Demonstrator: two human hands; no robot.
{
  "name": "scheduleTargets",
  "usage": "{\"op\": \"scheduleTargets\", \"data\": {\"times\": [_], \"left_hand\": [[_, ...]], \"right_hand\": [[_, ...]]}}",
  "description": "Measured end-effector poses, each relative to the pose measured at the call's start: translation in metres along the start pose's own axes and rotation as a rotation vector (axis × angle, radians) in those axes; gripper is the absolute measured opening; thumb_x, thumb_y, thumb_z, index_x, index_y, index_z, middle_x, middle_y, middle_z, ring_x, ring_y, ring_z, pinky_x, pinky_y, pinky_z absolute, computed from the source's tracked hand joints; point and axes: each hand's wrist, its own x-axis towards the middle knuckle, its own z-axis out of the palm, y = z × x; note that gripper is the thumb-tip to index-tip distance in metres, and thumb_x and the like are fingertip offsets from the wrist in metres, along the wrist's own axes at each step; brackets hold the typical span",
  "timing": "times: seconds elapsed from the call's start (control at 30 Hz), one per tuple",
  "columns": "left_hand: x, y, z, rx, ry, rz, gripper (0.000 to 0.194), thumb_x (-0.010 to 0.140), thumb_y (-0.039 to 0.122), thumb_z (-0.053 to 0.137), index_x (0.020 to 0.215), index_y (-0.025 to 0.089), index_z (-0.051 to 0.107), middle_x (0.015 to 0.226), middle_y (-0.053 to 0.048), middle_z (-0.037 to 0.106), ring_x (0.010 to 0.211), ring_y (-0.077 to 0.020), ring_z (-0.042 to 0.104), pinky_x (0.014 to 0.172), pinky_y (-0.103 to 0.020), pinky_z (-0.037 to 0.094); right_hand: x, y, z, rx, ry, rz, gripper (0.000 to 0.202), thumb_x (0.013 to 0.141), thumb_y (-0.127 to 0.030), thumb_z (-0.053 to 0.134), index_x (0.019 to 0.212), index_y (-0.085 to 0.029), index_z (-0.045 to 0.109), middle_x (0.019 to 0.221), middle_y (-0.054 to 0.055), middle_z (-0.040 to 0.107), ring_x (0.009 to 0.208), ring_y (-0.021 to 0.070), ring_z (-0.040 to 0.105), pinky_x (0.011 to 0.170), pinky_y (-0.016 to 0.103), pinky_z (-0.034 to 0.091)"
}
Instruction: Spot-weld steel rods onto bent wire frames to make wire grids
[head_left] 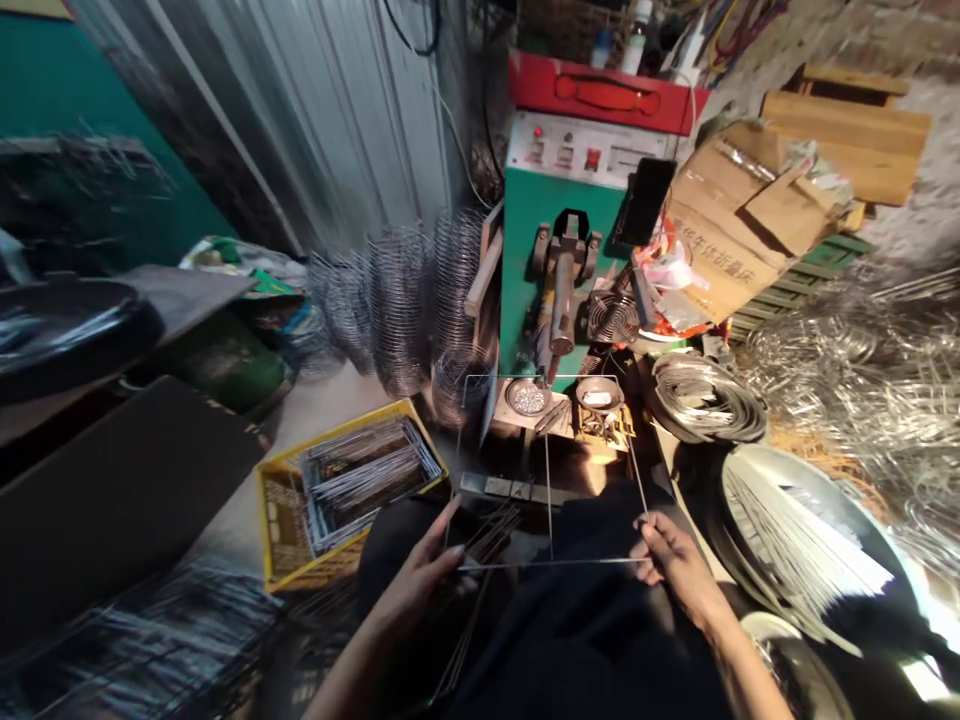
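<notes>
A thin rectangular wire frame (pixel 550 480) with a bar down its middle stretches between my hands above my lap. Its near left corner is pinched in my left hand (pixel 431 560), and the near right corner sits between the fingers of my right hand (pixel 667 555). The far edge of the frame lies in line with two small bowls in front of the green machine (pixel 525 250). One bowl (pixel 529 397) holds small shiny pieces; the other (pixel 598 394) has something white in it.
A yellow crate (pixel 266 530) of wire frames stands at the left. Behind it rise stacks of wire rings (pixel 401 310). On the right are coiled metal strips (pixel 705 395), a large basin (pixel 892 540) with thin rods and a cardboard box (pixel 720 230).
</notes>
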Motion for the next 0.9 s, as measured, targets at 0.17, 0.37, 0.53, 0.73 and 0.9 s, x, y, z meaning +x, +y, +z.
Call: {"op": "scheduleTargets", "data": {"times": [0.17,0.37,0.53,0.73,0.9], "left_hand": [[-0.016,0.008,0.003,0.092,0.051,-0.008,0.088,0.079,0.034,0.078,0.155,0.028,0.033,0.096,-0.010,0.076,0.080,-0.0259,0.072,0.073,-0.036,0.056],[0.022,0.056,0.011,-0.002,0.084,0.154,0.081,0.081,0.032,0.076,0.149,0.026,0.032,0.109,-0.013,0.074,0.075,-0.0222,0.074,0.069,-0.035,0.058],[0.064,0.127,0.022,-0.108,-0.007,0.124,0.058,0.082,0.037,0.074,0.134,0.024,0.048,0.094,-0.009,0.074,0.060,-0.0186,0.069,0.051,-0.027,0.054],[0.070,0.205,0.049,0.081,-0.119,0.122,0.026,0.084,0.036,0.069,0.094,0.011,0.070,0.052,0.000,0.054,0.038,-0.0066,0.041,0.035,-0.017,0.032],[0.065,0.209,0.077,0.387,-0.208,0.177,0.037,0.079,0.023,0.071,0.049,0.016,0.050,0.043,0.004,0.031,0.039,-0.0033,0.024,0.038,-0.016,0.018]], "right_hand": [[-0.035,0.014,-0.006,-0.019,-0.024,0.034,0.047,0.082,-0.068,0.062,0.095,-0.023,0.051,0.063,-0.005,0.058,0.052,0.0124,0.056,0.050,0.022,0.040],[-0.051,0.032,-0.014,0.020,-0.032,0.080,0.046,0.081,-0.066,0.064,0.098,-0.025,0.056,0.063,-0.007,0.050,0.049,0.0102,0.050,0.047,0.021,0.035],[-0.048,0.037,-0.020,0.012,-0.016,0.049,0.042,0.081,-0.064,0.064,0.097,-0.026,0.058,0.067,-0.004,0.057,0.054,0.0143,0.057,0.048,0.024,0.042],[-0.017,0.002,-0.032,-0.084,0.142,-0.153,0.042,0.084,-0.063,0.062,0.098,-0.023,0.061,0.084,0.004,0.068,0.068,0.0201,0.067,0.067,0.034,0.057],[0.005,-0.004,-0.075,-0.228,0.466,-0.327,0.059,0.087,-0.063,0.055,0.128,-0.021,0.055,0.122,0.012,0.066,0.095,0.0256,0.069,0.080,0.040,0.059]]}}
